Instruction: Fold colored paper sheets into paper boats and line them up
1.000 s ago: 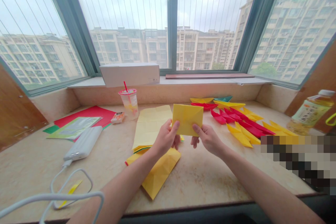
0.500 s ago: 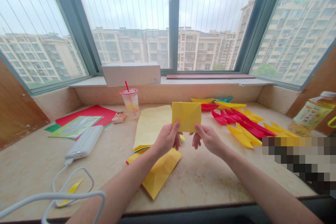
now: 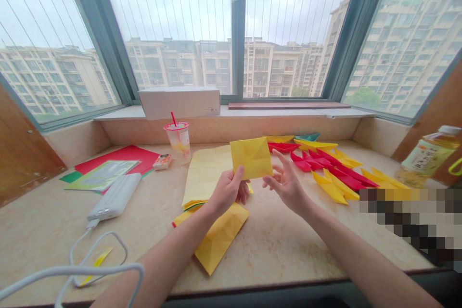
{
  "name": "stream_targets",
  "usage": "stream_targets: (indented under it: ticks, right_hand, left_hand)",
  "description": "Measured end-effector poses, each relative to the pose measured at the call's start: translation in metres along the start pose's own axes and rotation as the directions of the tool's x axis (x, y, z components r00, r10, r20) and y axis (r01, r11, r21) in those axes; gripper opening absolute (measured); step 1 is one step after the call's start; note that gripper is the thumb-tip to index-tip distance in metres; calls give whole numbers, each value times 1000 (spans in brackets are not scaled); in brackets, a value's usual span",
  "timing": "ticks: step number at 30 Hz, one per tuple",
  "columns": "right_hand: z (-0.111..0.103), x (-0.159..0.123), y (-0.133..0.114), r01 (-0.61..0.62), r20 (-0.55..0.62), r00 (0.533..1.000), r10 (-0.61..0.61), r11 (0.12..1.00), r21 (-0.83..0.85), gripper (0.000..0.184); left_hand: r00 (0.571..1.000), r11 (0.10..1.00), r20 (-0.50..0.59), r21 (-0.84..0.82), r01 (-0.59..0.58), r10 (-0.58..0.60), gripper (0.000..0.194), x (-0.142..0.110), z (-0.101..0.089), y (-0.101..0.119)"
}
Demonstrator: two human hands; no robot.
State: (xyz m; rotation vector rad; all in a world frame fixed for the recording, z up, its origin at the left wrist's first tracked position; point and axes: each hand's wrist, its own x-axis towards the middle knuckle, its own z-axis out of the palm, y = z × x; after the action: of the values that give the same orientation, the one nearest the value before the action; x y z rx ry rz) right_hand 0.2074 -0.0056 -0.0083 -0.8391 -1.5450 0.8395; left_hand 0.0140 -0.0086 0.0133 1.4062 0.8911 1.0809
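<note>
A folded yellow square of origami paper (image 3: 251, 156) is held up above the table, tilted slightly, with creases across its face. My left hand (image 3: 228, 192) pinches its lower left corner, thumb on the near face. Beside the right edge is my right hand (image 3: 289, 187), its fingers apart and the index raised; whether a fingertip touches the paper I cannot tell. Below my left forearm lies a creased yellow paper (image 3: 222, 238), partly covered. Behind that hand rests a stack of pale yellow folded sheets (image 3: 205, 173).
Several folded paper boats (image 3: 332, 168) in yellow, red and teal lie at the right, near a drink bottle (image 3: 429, 154). A plastic cup with a straw (image 3: 178, 142) stands behind the stack. To the left are red sheets (image 3: 122, 156), a white power bank (image 3: 115, 197) and its cable (image 3: 108, 269).
My right hand has let go of the paper's lower right corner and spread its fingers. The yellow paper has tilted and shifted slightly left in my left hand.
</note>
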Motion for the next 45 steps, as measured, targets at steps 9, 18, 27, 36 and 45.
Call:
stream_targets:
  ticks: [9, 18, 27, 36, 45]
  right_hand:
    - [-10, 0, -2, 97, 39, 995, -91, 979, -177, 49]
    - [-9, 0, -2, 189, 87, 981, -172, 951, -244, 46]
    - [-11, -3, -9, 185, 100, 981, -165, 953, -241, 45]
    - [-14, -2, -3, 211, 77, 977, -197, 938, -274, 37]
    - [-15, -1, -5, 166, 19, 986, -165, 969, -183, 39]
  left_hand:
    - [991, 991, 126, -127, -36, 53, 55, -1, 1, -1]
    - [978, 901, 10, -393, -186, 206, 65, 3, 1, -3]
    - [959, 931, -16, -233, -280, 285, 65, 3, -6, -4]
    - [939, 936, -65, -83, -342, 337, 48, 9, -8, -6]
    - [909, 918, -141, 120, -378, 392, 27, 14, -18, -10]
